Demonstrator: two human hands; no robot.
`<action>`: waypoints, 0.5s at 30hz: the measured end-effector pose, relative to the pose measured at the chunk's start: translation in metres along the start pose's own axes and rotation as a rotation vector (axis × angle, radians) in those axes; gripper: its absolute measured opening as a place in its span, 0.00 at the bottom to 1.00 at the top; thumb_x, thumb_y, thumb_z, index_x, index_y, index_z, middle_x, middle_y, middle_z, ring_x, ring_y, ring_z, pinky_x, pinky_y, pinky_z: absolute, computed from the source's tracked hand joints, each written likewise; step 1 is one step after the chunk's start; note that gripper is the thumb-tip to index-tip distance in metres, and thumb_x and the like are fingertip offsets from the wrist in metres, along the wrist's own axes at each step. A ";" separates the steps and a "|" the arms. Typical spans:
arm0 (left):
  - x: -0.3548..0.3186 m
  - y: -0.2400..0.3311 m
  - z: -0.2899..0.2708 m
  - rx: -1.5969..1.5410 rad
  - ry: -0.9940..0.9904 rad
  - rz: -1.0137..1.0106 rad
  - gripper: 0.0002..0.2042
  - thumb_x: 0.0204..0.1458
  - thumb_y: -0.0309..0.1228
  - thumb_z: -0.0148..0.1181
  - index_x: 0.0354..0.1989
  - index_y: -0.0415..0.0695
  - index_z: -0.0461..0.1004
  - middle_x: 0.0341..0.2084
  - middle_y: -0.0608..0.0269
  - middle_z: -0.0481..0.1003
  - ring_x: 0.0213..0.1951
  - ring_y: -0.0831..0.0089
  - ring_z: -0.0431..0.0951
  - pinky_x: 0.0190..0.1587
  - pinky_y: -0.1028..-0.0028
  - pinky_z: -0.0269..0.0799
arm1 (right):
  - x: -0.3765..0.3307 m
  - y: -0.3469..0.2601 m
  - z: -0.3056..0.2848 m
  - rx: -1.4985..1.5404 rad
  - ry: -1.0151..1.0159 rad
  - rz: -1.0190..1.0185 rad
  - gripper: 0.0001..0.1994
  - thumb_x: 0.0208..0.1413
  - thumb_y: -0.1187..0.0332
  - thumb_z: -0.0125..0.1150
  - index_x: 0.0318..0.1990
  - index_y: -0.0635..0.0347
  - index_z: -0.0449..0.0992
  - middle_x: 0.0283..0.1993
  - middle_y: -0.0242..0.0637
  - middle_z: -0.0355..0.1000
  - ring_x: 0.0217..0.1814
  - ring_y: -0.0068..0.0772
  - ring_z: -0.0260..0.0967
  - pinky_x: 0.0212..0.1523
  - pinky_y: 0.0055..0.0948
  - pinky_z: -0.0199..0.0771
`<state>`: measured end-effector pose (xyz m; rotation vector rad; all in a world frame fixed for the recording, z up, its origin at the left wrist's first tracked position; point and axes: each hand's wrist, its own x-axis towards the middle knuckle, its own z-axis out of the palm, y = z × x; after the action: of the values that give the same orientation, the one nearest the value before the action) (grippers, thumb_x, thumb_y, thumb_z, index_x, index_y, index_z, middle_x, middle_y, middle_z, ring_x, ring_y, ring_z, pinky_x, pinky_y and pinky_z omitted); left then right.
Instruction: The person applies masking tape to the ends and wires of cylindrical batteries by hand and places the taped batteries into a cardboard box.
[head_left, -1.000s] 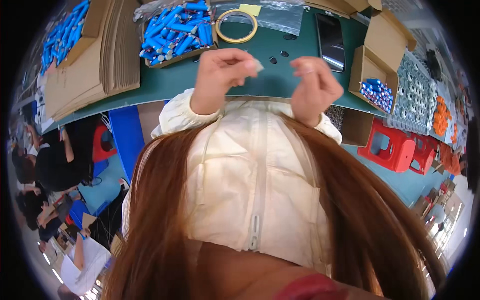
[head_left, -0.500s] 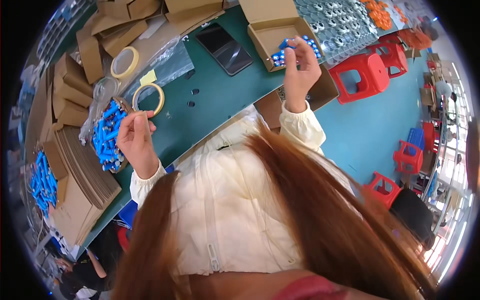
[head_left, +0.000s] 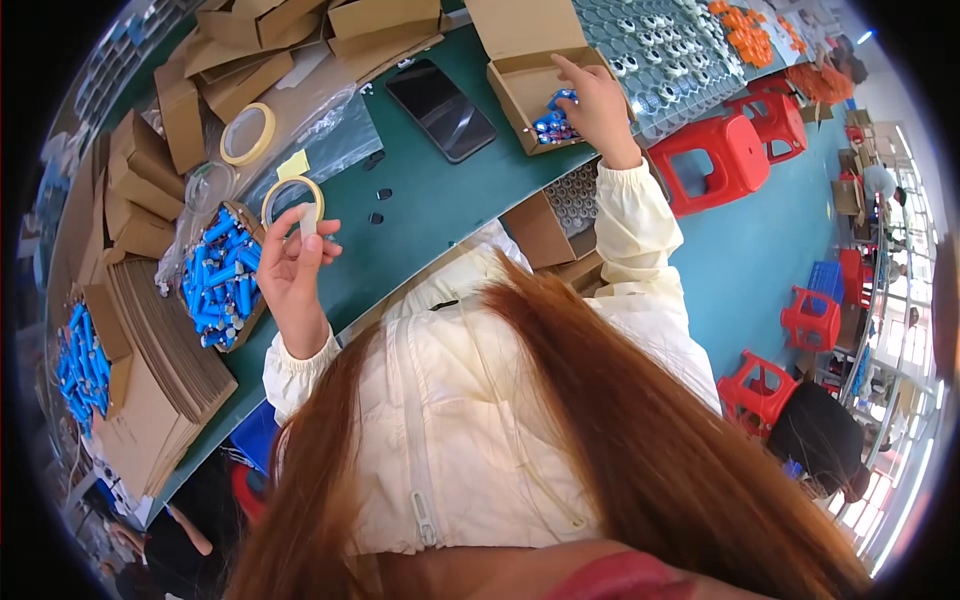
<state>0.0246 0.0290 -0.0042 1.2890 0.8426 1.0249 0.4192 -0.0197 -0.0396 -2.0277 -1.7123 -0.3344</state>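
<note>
My left hand point(head_left: 292, 285), raised over the near table edge, pinches a short pale strip point(head_left: 308, 222) that looks like a piece of tape. Right behind it lies a roll of cream tape point(head_left: 319, 190). Beside that hand, a cardboard tray is heaped with blue cylindrical battery cells point(head_left: 215, 285). My right hand point(head_left: 603, 112) reaches over an open cardboard box point(head_left: 515, 82) holding more blue cells point(head_left: 550, 128). Its index finger is stretched out, apart from the thumb; the other fingers are partly hidden. The thumb is close to the cells, and I see none gripped.
A black phone point(head_left: 440, 108) and small black pieces point(head_left: 376, 217) lie on the green table. Behind are another tape roll point(head_left: 248, 134), clear plastic bags point(head_left: 340, 135) and cardboard boxes point(head_left: 385, 25). Stacked cardboard point(head_left: 165, 340) stands left. Red stools point(head_left: 715, 160) stand right.
My left hand has moved slightly right and turned, bringing the pale strip into clearer view. My right hand has swung forward over the box, its index finger now extended.
</note>
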 end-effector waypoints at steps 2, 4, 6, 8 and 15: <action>0.000 0.000 -0.004 0.031 -0.032 0.004 0.13 0.53 0.29 0.53 0.47 0.40 0.69 0.33 0.57 0.76 0.28 0.78 0.72 0.34 0.80 0.65 | 0.005 0.005 0.006 -0.062 -0.048 -0.030 0.28 0.34 0.75 0.61 0.51 0.52 0.69 0.34 0.34 0.74 0.44 0.40 0.67 0.38 0.39 0.65; -0.002 -0.001 -0.007 0.024 -0.031 -0.010 0.14 0.53 0.29 0.53 0.48 0.41 0.68 0.32 0.58 0.76 0.28 0.78 0.72 0.34 0.80 0.65 | 0.010 0.000 0.007 -0.170 -0.112 -0.066 0.28 0.34 0.75 0.62 0.50 0.52 0.69 0.31 0.36 0.73 0.42 0.39 0.68 0.36 0.38 0.65; -0.002 -0.004 -0.010 0.015 -0.034 -0.026 0.14 0.54 0.30 0.53 0.48 0.41 0.67 0.32 0.58 0.76 0.29 0.78 0.72 0.35 0.80 0.65 | 0.012 -0.002 0.004 -0.244 -0.118 -0.081 0.27 0.35 0.74 0.63 0.50 0.50 0.70 0.30 0.36 0.73 0.36 0.40 0.69 0.38 0.38 0.68; 0.000 -0.008 -0.013 -0.006 -0.042 -0.020 0.13 0.54 0.29 0.53 0.47 0.40 0.68 0.31 0.58 0.76 0.29 0.78 0.72 0.34 0.80 0.66 | 0.013 -0.001 0.001 -0.272 -0.154 -0.044 0.25 0.35 0.73 0.63 0.48 0.50 0.72 0.29 0.35 0.72 0.34 0.40 0.69 0.37 0.38 0.68; 0.001 -0.008 -0.011 -0.055 -0.095 -0.103 0.13 0.53 0.29 0.54 0.46 0.38 0.69 0.30 0.58 0.75 0.29 0.76 0.72 0.35 0.78 0.67 | 0.013 -0.009 -0.018 -0.009 0.057 0.050 0.22 0.38 0.73 0.64 0.47 0.52 0.73 0.28 0.37 0.73 0.31 0.37 0.71 0.34 0.32 0.70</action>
<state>0.0160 0.0341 -0.0128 1.2254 0.7954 0.8929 0.4150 -0.0165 -0.0164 -2.0442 -1.6263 -0.3802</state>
